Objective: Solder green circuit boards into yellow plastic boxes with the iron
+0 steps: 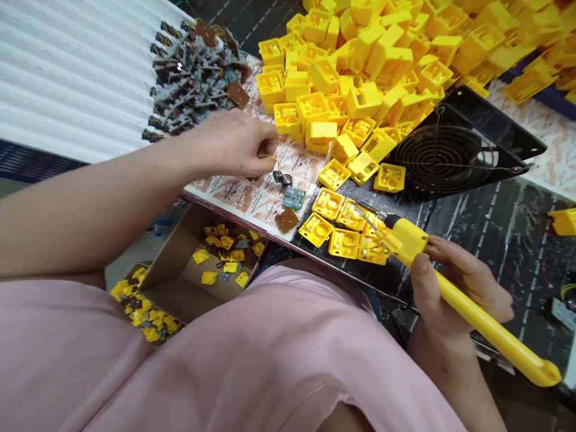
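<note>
My right hand (463, 288) grips the long yellow handle of a soldering iron (486, 324). Its metal tip points left, over a cluster of small open yellow plastic housings (344, 243) near the table edge. On the left, my left hand (234, 144) has its fingers curled above the patterned sheet; what they hold is hidden. A thin yellow wire (270, 156) shows right at its fingertips and leads to a small round black part (283, 179). Just below lie a green circuit board (294, 197) and a brown square board (287, 221).
A large heap of yellow housings (355, 66) fills the back. A black fan (450, 150) stands to its right. Wired grey parts (193, 78) are piled at the back left, beside white ribbed material (76, 66). Below the edge sits a cardboard box (180, 264) with yellow pieces.
</note>
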{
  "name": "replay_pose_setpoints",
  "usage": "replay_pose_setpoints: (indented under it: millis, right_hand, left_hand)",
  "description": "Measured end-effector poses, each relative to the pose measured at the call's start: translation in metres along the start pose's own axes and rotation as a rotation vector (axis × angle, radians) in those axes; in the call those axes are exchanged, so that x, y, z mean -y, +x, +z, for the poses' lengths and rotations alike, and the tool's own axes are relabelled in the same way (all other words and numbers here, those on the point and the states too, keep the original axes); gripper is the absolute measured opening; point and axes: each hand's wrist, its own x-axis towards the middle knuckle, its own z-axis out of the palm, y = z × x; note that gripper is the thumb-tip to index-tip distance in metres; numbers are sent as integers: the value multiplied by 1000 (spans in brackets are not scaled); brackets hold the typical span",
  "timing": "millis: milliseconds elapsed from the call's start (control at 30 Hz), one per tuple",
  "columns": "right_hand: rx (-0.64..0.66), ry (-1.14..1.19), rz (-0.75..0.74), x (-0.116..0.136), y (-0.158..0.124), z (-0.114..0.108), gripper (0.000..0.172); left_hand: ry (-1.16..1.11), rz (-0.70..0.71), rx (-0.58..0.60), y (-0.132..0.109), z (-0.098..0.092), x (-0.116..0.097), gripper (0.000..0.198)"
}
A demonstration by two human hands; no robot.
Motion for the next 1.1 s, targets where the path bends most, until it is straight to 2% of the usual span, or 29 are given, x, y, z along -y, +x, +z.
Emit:
replay_pose_setpoints:
  millis: [100,167,300,433,533,600,667,733,800,900,933,1000,1100]
  right_hand:
    - [-65,-66,-121,-7,5,0,47]
    - [-63,-74,-148,-9,7,-2,47]
    - [-82,-88,-4,-3,4,-3,35]
    - [-57,-52,33,8,2,-2,38]
    - [-44,-42,44,10,3,-4,41]
    - [-51,-50,46,9,4,-5,39]
    - [-51,-63,52,8,4,-5,35]
    - [-54,-87,52,7,5,-5,31]
    - [-77,-101,35,7,6,-4,27]
    - [-123,-87,8,7,7,-5,25]
    - [-129,-80,12,7,6,-7,25]
    - [-140,-69,38,6,5,-11,27]
    - [-166,-52,87,4,1,-18,35]
  left_hand:
    - [-457,-51,90,2,18,16,32]
    - [-607,-56,129,-1,27,22,43]
    - [-692,-117,123,-9,29,18,63]
    - [-708,-102,190,-14,20,10,73]
    - [-464,-29,185,-18,12,-2,70]
    - [-93,-11,118,-23,8,-16,67]
    - [311,-9,105,-29,4,-34,70]
    - [549,46,112,-32,4,-51,75]
    - [563,152,66,-31,4,-65,73]
    - [417,259,-25,-25,-3,-81,65]
    - [416,238,-24,-23,-8,-85,66]
    - [494,108,-61,-17,-21,-86,66]
    - [553,-107,-95,-9,-29,-67,48]
